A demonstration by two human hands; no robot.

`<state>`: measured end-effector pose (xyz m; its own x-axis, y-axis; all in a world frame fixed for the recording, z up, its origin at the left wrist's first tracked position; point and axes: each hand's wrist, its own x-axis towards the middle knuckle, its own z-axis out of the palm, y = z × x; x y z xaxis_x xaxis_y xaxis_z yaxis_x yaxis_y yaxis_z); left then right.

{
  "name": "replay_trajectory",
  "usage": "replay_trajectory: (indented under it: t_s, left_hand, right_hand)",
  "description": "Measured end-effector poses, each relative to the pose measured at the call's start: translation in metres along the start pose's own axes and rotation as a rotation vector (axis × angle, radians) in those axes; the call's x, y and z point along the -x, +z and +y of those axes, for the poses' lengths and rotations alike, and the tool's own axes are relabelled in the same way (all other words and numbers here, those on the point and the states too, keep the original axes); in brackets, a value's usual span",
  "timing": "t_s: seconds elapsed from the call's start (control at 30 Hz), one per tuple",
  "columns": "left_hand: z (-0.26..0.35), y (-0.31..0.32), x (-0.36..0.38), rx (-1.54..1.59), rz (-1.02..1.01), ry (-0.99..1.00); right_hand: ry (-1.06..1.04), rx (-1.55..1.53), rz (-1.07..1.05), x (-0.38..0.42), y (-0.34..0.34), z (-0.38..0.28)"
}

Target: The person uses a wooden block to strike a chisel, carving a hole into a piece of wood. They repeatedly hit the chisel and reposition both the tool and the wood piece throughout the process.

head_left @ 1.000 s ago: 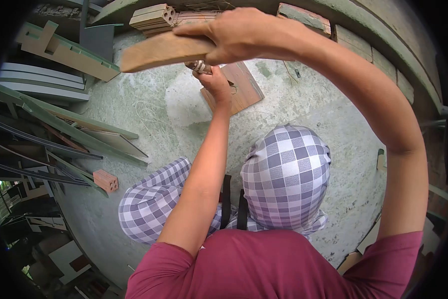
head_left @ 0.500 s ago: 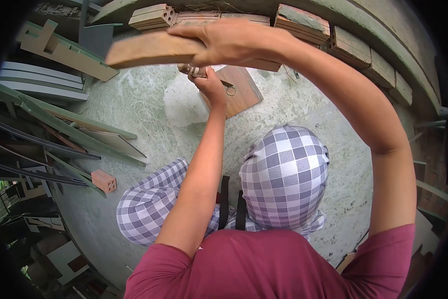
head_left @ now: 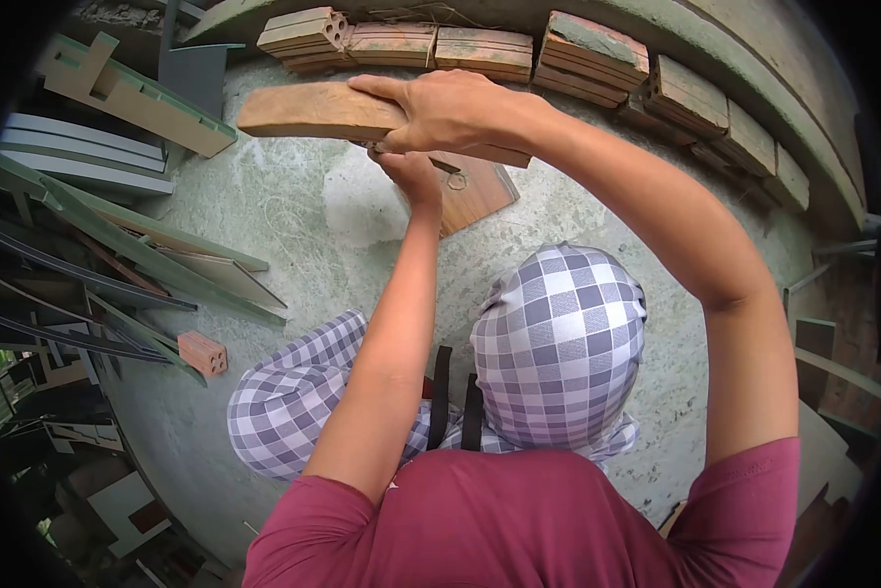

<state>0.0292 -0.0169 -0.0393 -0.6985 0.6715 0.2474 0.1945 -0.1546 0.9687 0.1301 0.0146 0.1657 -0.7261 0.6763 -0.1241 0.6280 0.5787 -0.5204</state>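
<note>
My right hand (head_left: 455, 108) reaches over from the right and grips a long, rough wooden plank (head_left: 308, 111), held roughly level above the floor. Just beneath the plank, my left hand (head_left: 413, 176) is closed around a tool handle (head_left: 373, 149). The handle is almost wholly hidden by the plank and my right hand. A thin dark tip (head_left: 446, 166) sticks out to the right of my left hand. Under both hands a square brown wooden board (head_left: 484, 193) with a small ring on it lies on the concrete floor.
My knees in checked cloth (head_left: 558, 343) fill the middle. Bricks (head_left: 484, 51) line the curved kerb at the back. Green and grey strips and offcuts (head_left: 117, 98) pile up at the left, with a small brick (head_left: 205, 353) near them. Concrete floor (head_left: 293, 206) shows between.
My right hand and the plank have come lower and nearer. The taped tool handle in my left hand, plain to see earlier, is now mostly covered by the plank.
</note>
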Motion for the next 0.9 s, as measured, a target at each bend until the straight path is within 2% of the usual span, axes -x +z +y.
replay_trajectory:
  t_s: [0.03, 0.1, 0.17, 0.23, 0.3, 0.37, 0.43, 0.5, 0.57, 0.6, 0.63, 0.7, 0.73, 0.77, 0.83, 0.87, 0.9]
  left_hand:
    - [-0.003, 0.002, -0.002, 0.020, 0.009, 0.049]
    - [-0.011, 0.001, -0.008, 0.023, 0.029, 0.044]
    - [-0.022, 0.002, -0.016, -0.067, 0.054, -0.080]
    - [-0.018, 0.002, -0.021, -0.053, 0.095, -0.106]
    - [-0.016, 0.003, -0.029, 0.111, 0.111, -0.246]
    - [-0.025, 0.002, -0.034, 0.084, 0.161, -0.237]
    - [-0.008, 0.000, -0.039, 0.069, 0.139, -0.300]
    - [0.002, -0.006, -0.043, 0.047, 0.196, -0.341]
    - [-0.017, -0.012, -0.051, 0.213, 0.242, -0.395]
    - [-0.044, -0.015, -0.057, 0.268, 0.271, -0.454]
    - [-0.064, -0.021, -0.059, 0.272, 0.271, -0.454]
    - [-0.086, -0.029, -0.064, 0.379, 0.311, -0.653]
    - [-0.072, -0.030, -0.061, 0.321, 0.321, -0.693]
    - [-0.060, -0.031, -0.057, 0.326, 0.322, -0.693]
    - [-0.039, -0.026, -0.051, 0.275, 0.386, -0.642]
    - [-0.032, -0.022, -0.046, 0.219, 0.401, -0.581]
    - [-0.028, -0.019, -0.042, 0.158, 0.390, -0.576]
  right_hand:
    - [0.006, -0.117, 0.061, 0.004, -0.001, -0.005]
    - [0.030, -0.178, 0.030, 0.015, -0.010, -0.012]
    - [0.037, -0.248, 0.180, 0.026, -0.015, -0.017]
    - [0.041, -0.281, 0.197, 0.033, -0.018, -0.020]
    - [0.008, -0.336, 0.308, 0.040, -0.024, -0.025]
    - [0.044, -0.335, 0.236, 0.051, -0.044, -0.038]
    - [-0.024, -0.339, 0.329, 0.059, -0.056, -0.054]
    - [-0.044, -0.327, 0.320, 0.069, -0.073, -0.082]
    - [0.037, -0.423, 0.191, 0.092, -0.102, -0.127]
    - [-0.084, -0.701, -0.014, 0.085, -0.109, -0.104]
    - [-0.084, -0.697, -0.014, 0.087, -0.108, -0.114]
    - [-0.030, -0.637, 0.121, 0.093, -0.104, -0.139]
    - [-0.036, -0.820, 0.026, 0.088, -0.108, -0.130]
    - [-0.037, -0.815, 0.026, 0.089, -0.098, -0.128]
    - [-0.011, -0.655, 0.299, 0.094, -0.084, -0.132]
    - [0.101, -0.669, 0.352, 0.091, -0.079, -0.133]
    - [0.097, -0.671, 0.348, 0.091, -0.078, -0.130]
